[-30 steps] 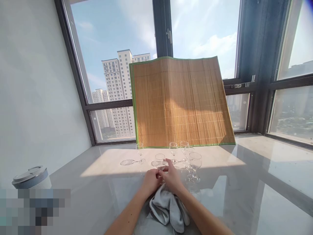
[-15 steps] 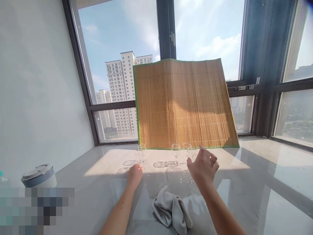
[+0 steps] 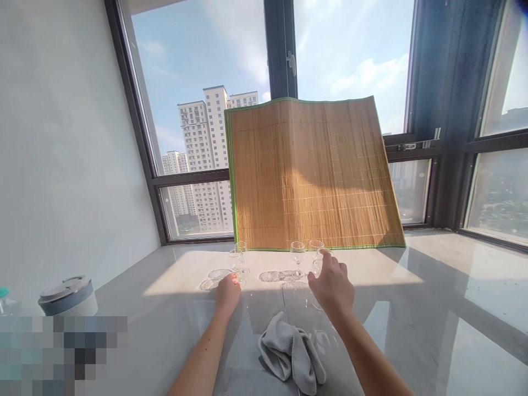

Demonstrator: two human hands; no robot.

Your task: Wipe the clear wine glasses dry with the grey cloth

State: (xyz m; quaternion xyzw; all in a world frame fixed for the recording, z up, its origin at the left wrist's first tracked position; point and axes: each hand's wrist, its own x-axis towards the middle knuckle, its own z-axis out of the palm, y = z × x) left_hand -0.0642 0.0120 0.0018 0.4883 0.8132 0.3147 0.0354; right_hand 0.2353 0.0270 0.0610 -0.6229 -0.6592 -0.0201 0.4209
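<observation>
Several clear wine glasses stand in a sunlit strip on the glossy grey counter [image 3: 412,330]. My left hand [image 3: 228,292] rests on the counter with its fingers curled at the foot of a wine glass [image 3: 236,260]; a second glass [image 3: 241,248] stands just behind it. My right hand [image 3: 332,287] reaches forward with thumb and fingers apart, its fingertips at a group of glasses [image 3: 315,248], and it hides part of that group. Another glass [image 3: 297,252] stands to the left of the group. A crumpled grey cloth [image 3: 291,353] lies between my forearms.
A bamboo mat [image 3: 313,176] with a green edge leans upright against the window behind the glasses. A lidded white and blue cup [image 3: 68,295] stands at the far left near the white wall. Window frames close off the back and right of the counter.
My hands parted from the middle. The left carried a glass to the left and set it beside the left-hand glass. The right swung right, then lowered toward the right-hand glasses.
</observation>
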